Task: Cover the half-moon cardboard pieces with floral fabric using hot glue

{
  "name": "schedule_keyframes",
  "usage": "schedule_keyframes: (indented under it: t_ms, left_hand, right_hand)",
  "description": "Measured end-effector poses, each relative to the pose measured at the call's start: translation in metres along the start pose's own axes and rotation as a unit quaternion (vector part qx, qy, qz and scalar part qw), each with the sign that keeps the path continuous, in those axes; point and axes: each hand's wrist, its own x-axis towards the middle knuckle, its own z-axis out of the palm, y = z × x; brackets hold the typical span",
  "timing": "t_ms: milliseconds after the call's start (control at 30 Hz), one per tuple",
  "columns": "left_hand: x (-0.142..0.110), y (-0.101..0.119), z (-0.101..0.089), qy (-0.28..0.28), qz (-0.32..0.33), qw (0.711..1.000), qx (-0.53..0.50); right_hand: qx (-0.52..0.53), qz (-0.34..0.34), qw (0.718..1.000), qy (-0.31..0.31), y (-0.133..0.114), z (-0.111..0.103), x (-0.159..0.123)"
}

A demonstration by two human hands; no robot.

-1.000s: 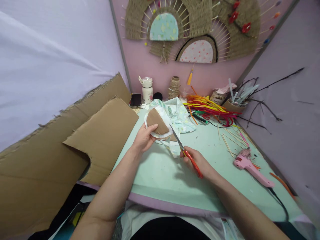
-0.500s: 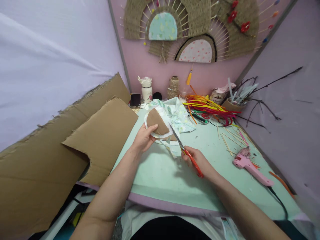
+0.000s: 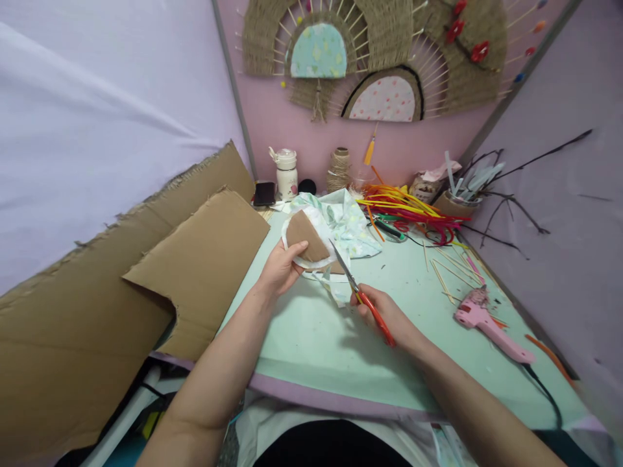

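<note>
Between thumb and fingers, my left hand [image 3: 282,267] grips a half-round cardboard piece [image 3: 307,239] with a border of pale fabric around it. My right hand [image 3: 382,313] is closed round the red handles of the scissors [image 3: 360,293]. Their blades point up and left, with the tip beside the fabric's right edge. Below the held piece, a loose fabric strip [image 3: 335,290] and part of another cardboard piece [image 3: 335,268] show above the table. Behind it lies crumpled floral fabric [image 3: 353,224].
Large cardboard sheets [image 3: 204,259] lean over the table's left side. A pink glue gun [image 3: 491,326] and thin sticks [image 3: 450,272] lie on the right. Along the back stand a white bottle [image 3: 287,175], a twine spool [image 3: 339,170], red and yellow strands [image 3: 409,207] and a pot [image 3: 455,204] with branches.
Almost nothing differs. My hands, the cardboard piece and the scissors keep their places; the whole view has shifted very slightly.
</note>
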Motion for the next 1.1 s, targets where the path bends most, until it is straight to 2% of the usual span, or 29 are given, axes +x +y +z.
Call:
schedule_keyframes:
  t_ms: [300,667,900,1100]
  left_hand:
    - [0.001,-0.004,-0.002,-0.019,-0.023,1.000,0.001]
    - [-0.002,-0.005,0.000,-0.023,-0.026,0.999,0.022]
    - [-0.003,-0.004,0.002,-0.012,-0.026,0.999,0.023]
    - [-0.003,-0.001,0.004,-0.004,-0.016,1.000,0.022]
  right_hand:
    - [-0.002,-0.016,1.000,-0.003,0.000,-0.001,0.000]
    - [-0.002,-0.019,0.999,0.031,0.005,0.001,0.002]
    - [0.010,-0.023,0.999,0.033,0.014,0.002,0.004]
    - [0.000,-0.015,0.999,0.033,0.008,0.002,0.002]
